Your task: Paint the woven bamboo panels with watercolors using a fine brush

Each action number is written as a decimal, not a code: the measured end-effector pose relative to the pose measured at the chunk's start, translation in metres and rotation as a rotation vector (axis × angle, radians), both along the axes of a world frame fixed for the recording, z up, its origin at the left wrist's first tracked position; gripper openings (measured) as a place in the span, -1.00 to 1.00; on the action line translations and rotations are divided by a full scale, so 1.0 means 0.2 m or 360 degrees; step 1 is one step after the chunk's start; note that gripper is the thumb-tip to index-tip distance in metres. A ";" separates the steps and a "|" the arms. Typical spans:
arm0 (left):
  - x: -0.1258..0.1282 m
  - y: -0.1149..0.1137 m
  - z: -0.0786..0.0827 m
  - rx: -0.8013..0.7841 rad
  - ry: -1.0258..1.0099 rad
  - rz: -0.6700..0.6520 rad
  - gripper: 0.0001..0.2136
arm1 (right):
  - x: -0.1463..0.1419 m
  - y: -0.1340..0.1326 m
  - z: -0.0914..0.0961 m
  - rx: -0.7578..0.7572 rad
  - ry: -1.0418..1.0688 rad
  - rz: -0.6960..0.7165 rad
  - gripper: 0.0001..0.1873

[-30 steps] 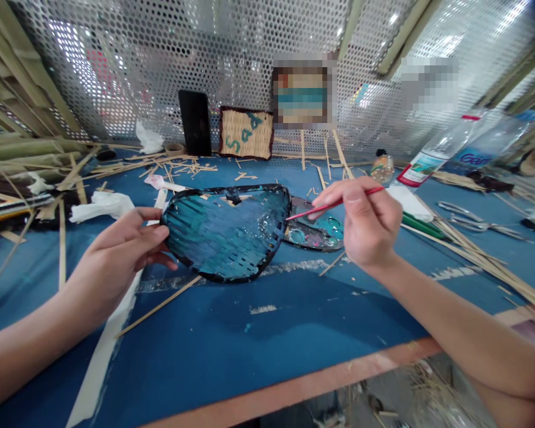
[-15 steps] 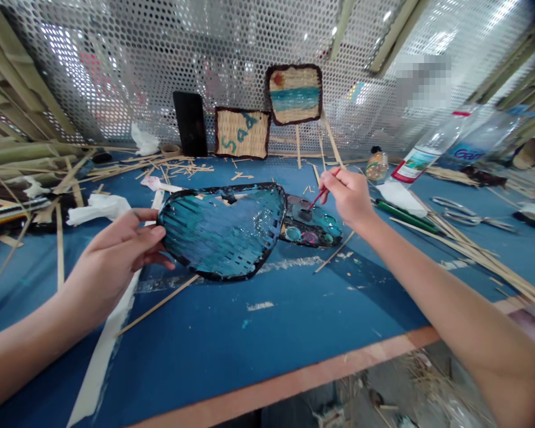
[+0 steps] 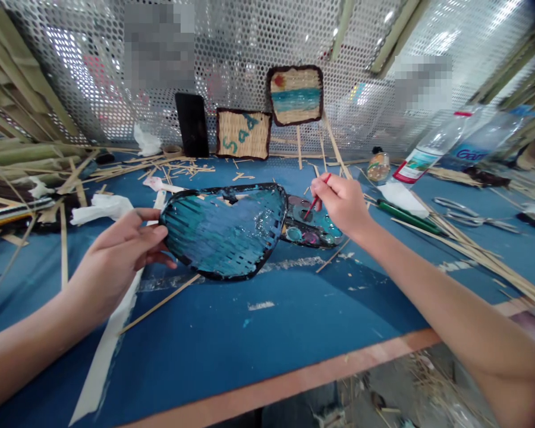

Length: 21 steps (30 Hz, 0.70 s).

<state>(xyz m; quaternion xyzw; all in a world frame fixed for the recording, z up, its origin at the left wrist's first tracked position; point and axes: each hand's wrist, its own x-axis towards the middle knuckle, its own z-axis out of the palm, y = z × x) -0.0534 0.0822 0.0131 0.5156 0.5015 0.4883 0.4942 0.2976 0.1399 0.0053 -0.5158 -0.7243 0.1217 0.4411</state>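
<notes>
My left hand (image 3: 131, 241) grips the left edge of a woven panel (image 3: 223, 235), thumb on top. The panel is painted in blues and teal, has a black rim, and is tilted up off the table. Pinched in my right hand (image 3: 341, 202) is a thin red paintbrush (image 3: 318, 196). Its tip is down in a well of the dark paint palette (image 3: 310, 239), which holds teal, grey and pinkish paints. The palette lies just right of the panel, its left end hidden behind it.
At the back stand a black phone (image 3: 191, 125), a woven piece lettered "Sad" (image 3: 244, 134) and a striped woven piece (image 3: 296, 95). Bottles (image 3: 432, 148), scissors (image 3: 472, 215) and bamboo strips (image 3: 463, 252) lie right. Crumpled tissue (image 3: 102, 208) and bamboo stalks (image 3: 27, 154) are left.
My right hand has shifted slightly left and down, and the brush stands a little steeper in the palette. My left hand and the panel have hardly moved.
</notes>
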 end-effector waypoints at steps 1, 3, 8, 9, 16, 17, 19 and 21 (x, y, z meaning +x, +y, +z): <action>0.00 0.00 -0.01 0.0008 -0.0001 -0.0005 -0.75 | -0.02 -0.02 0.01 0.0019 0.0036 0.0071 -0.61; -0.01 0.01 -0.02 0.0019 -0.0004 -0.0015 -0.75 | -0.05 -0.06 0.02 -0.0070 0.0070 0.0264 -0.59; -0.04 0.02 -0.04 0.0029 0.0006 -0.0052 -0.77 | -0.07 -0.05 0.01 -0.0236 -0.0027 0.0323 -0.55; -0.05 0.02 -0.04 0.0025 0.0010 -0.0066 -0.77 | -0.07 -0.05 0.00 -0.0249 -0.0009 0.0343 -0.54; -0.04 0.02 -0.03 0.0033 -0.0007 -0.0097 -0.80 | -0.06 -0.03 -0.01 -0.0301 0.0015 0.0319 -0.52; -0.04 0.02 -0.03 0.0031 -0.0009 -0.0102 -0.80 | -0.07 -0.02 -0.01 -0.0335 0.0047 0.0363 -0.51; -0.04 0.02 -0.04 0.0026 -0.0015 -0.0105 -0.80 | -0.07 -0.02 -0.01 -0.0361 0.0085 0.0402 -0.52; -0.04 0.01 -0.04 0.0023 -0.0016 -0.0093 -0.81 | -0.07 -0.02 -0.01 -0.0330 0.0062 0.0340 -0.52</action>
